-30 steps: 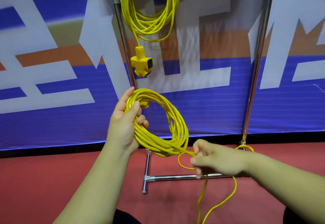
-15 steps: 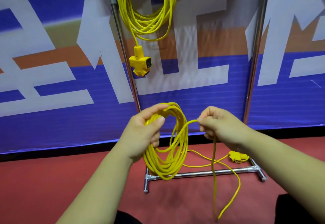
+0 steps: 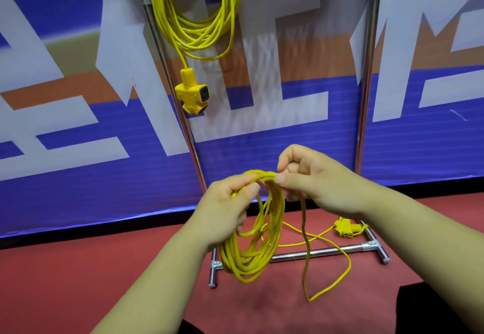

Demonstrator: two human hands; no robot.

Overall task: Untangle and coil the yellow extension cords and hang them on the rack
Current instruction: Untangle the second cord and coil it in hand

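Yellow cord work is judged roughly half done. One coil of thin yellow extension cord [image 3: 199, 24] is already hung from the top of the silver metal tube rack [image 3: 368, 71], with its yellow three-way socket block [image 3: 192, 95] dangling just beside the left upright. A second coil of yellow extension cord [image 3: 246, 265] is held low in front of the rack, between the uprights. Several loops are gathered and hang down from the hands, their bottom seen over the rack's base bar.

Not all of it is coiled. A loose yellow tail [image 3: 303, 276] drops from under the right hand toward the red floor [image 3: 78, 281], bends back up and is run to a yellow plug end [image 3: 345, 229] lying on the floor just beside the rack's right foot. Left to do, as judged: last loops taken in, plug end lifted, coil hung beside the first. No knot can be made out in the tail, but it is blurred.

The top of the second coil is gripped by the left hand [image 3: 222, 210], fingers curled round the bundle and thumb laid over the strands, so the loops hang below the palm. A strand at the coil's top is pinched by the right hand [image 3: 311, 179] between thumb and forefinger, the other fingers curled in. Whether the two hands' fingertips touch or are just beside each other cannot be told. The hung coil is well above both hands. Behind the rack a blue, white and orange banner [image 3: 78, 176] is seen.
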